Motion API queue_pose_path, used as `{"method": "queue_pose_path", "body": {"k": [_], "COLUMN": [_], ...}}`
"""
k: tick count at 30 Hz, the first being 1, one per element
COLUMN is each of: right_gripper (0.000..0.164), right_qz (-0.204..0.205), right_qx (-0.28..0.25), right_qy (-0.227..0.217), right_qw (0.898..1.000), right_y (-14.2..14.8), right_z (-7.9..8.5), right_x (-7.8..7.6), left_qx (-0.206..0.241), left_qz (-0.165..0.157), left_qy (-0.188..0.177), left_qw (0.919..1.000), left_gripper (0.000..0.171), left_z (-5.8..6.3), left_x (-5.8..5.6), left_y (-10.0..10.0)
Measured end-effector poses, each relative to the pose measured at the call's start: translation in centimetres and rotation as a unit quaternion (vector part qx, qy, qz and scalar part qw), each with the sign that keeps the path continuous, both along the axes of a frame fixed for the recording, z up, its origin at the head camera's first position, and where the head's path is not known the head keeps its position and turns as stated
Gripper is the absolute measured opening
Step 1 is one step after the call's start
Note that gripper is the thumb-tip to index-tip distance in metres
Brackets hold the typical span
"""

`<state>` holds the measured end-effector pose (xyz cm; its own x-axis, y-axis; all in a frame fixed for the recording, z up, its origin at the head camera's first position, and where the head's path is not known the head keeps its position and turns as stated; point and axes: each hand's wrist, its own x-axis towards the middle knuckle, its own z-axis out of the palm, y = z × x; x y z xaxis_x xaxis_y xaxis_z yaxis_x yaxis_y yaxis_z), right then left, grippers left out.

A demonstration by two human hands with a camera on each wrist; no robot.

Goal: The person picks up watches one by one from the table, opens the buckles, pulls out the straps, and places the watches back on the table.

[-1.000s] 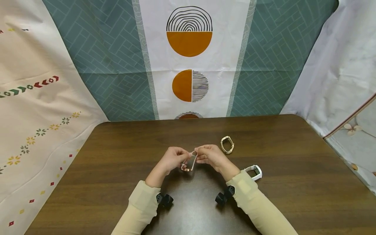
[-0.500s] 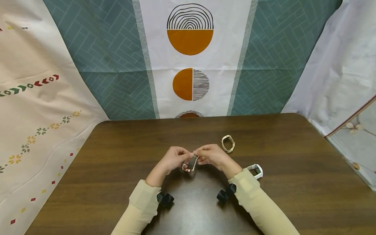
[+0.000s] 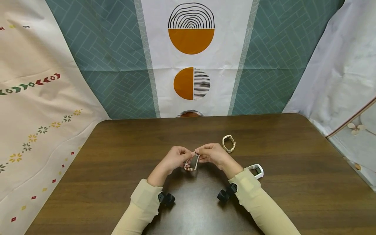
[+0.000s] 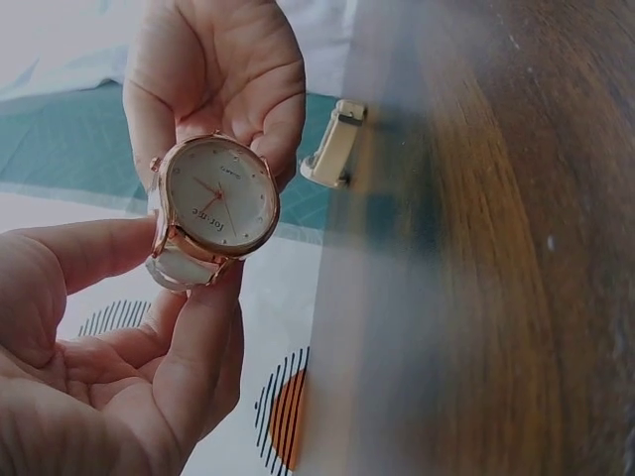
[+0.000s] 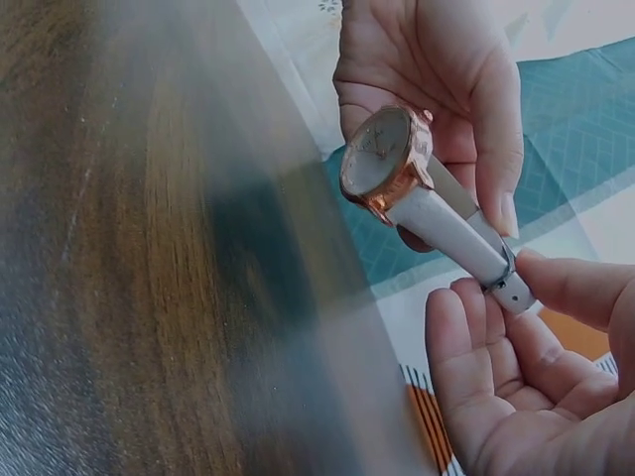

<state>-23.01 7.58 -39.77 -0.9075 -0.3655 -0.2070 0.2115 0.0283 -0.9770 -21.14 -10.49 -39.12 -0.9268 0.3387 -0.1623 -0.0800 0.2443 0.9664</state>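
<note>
A wristwatch (image 4: pixel 220 190) with a rose-gold case, pale dial and white strap (image 5: pixel 451 233) is held up between both hands. In the head view the looped watch (image 3: pixel 191 165) hangs just below the meeting fingertips. My left hand (image 3: pixel 176 160) pinches one side of the strap between thumb and fingers. My right hand (image 3: pixel 213 156) pinches the strap's end, where its holed tip (image 5: pixel 515 297) passes through a small metal buckle (image 5: pixel 501 272). In the right wrist view the dial is turned toward the left, away from my right hand (image 5: pixel 546 387).
Behind my right hand, a gold-coloured band loop (image 3: pixel 228 143) lies on the brown wooden table (image 3: pixel 132 137). Beside my right sleeve (image 3: pixel 246 186) lies a white watch-like band (image 3: pixel 258 171). Patterned cloths (image 3: pixel 123 81) hang round the table's back and sides.
Fingertips of both hands have come closer together at the strap's end. The watch's loop has turned slightly between them. The things on the table stay put.
</note>
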Motion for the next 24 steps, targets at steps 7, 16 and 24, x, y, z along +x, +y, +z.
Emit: {"method": "queue_pose_path", "body": {"k": [7,16,24], "right_gripper": [0.018,0.028,0.026], "right_qz": [-0.028,-0.047,-0.055], "right_qx": [-0.014,-0.026,-0.03], "right_qy": [-0.005,-0.001,-0.003], "right_qw": [0.999,0.999,0.998], "right_y": [-0.23,-0.2,-0.25], "right_z": [0.04,0.03,0.12], "right_x": [0.09,0.07,0.11], "left_qx": [0.001,-0.004,0.0], "left_qz": [0.01,0.017,0.018], "left_qy": [-0.011,-0.014,-0.02], "left_qw": [0.9999,0.9997,0.9996], "left_gripper": [0.028,0.028,0.028], "left_z": [0.11,0.05,0.14], "left_x": [0.07,0.08,0.15], "left_y": [0.08,0.17,0.18]}}
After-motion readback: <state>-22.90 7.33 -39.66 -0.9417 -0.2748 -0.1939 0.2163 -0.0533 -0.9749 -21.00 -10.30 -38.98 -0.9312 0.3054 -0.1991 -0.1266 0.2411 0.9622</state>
